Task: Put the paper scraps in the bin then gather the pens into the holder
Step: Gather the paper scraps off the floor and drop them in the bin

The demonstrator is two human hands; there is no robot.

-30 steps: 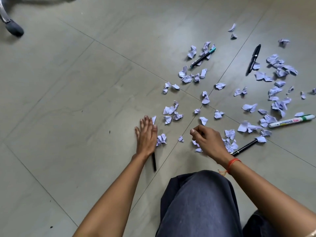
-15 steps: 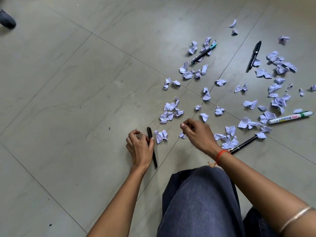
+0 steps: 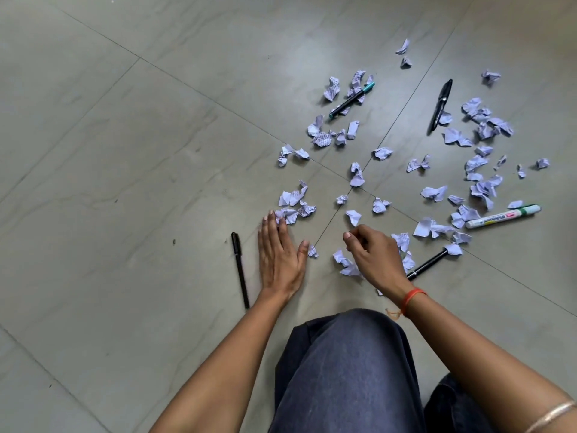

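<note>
Paper scraps (image 3: pixel 357 179) still cover the floor (image 3: pixel 125 151). Left hand (image 3: pixel 279 257), clenched a moment ago, lies flat, fingers (image 3: pixel 271 223) released, pen (image 3: pixel 240 270) at nine o'clock; right hand (image 3: pixel 374 254) curled, grasp unclear.

Crumpled white paper scraps (image 3: pixel 357 179) scattered; five pens (image 3: pixel 240 270) lying flat.

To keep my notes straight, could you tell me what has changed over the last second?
The left hand, curled half a second ago, has opened flat on the floor, fingertips touching paper scraps. The black pen, then at its right, now lies left of it, untouched. The right hand stays curled over the scraps; the other pens and marker have not moved.
</note>
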